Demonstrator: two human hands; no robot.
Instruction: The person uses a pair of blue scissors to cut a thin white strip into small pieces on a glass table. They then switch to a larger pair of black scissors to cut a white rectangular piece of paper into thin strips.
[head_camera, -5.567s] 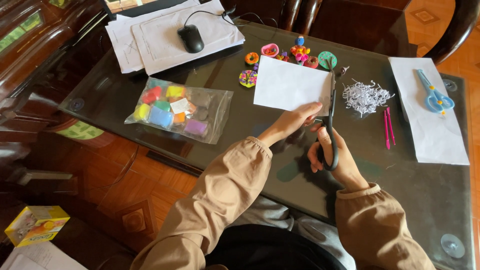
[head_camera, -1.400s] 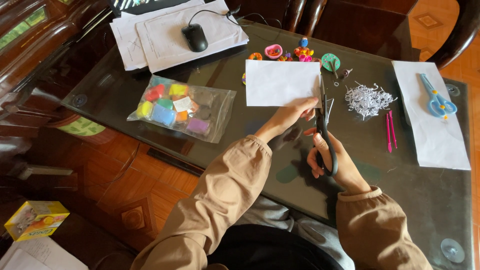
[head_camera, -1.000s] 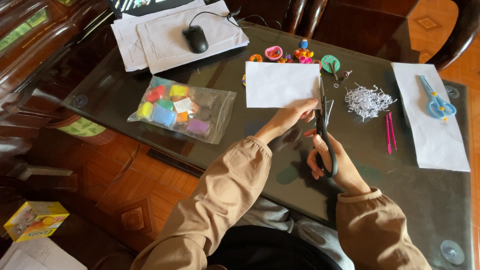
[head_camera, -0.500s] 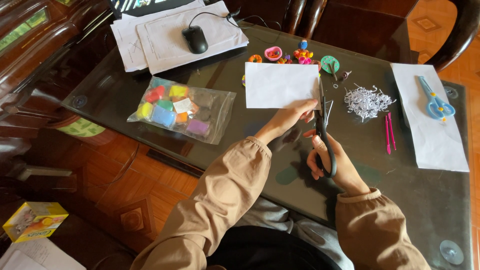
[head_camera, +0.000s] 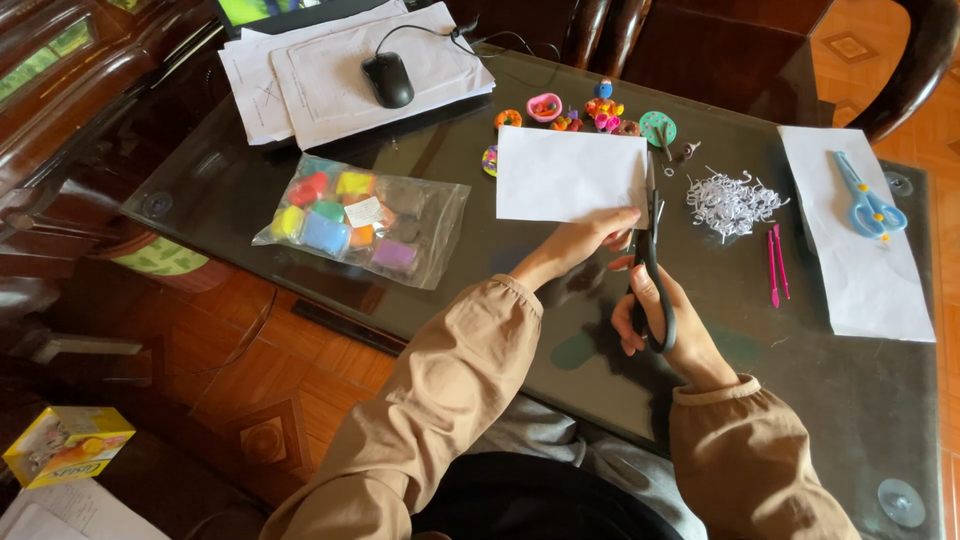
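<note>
Scissors (head_camera: 650, 262) gripped in right hand (head_camera: 660, 320), blades pointing away along right edge of white paper (head_camera: 570, 175); left hand (head_camera: 590, 235) pinching paper's near edge.

A clear bag of coloured clay blocks (head_camera: 362, 220) is laid on the dark glass table (head_camera: 230, 185), with a black mouse (head_camera: 388, 79) set on white sheets (head_camera: 340, 65) beyond it. Small clay figures (head_camera: 585, 110) are grouped at the far edge, near a heap of white paper shreds (head_camera: 730, 203) and two pink sticks (head_camera: 775, 265). Blue scissors (head_camera: 862, 195) are placed on a separate white sheet (head_camera: 860, 260), and a yellow box (head_camera: 65, 445) is seen on the floor.
</note>
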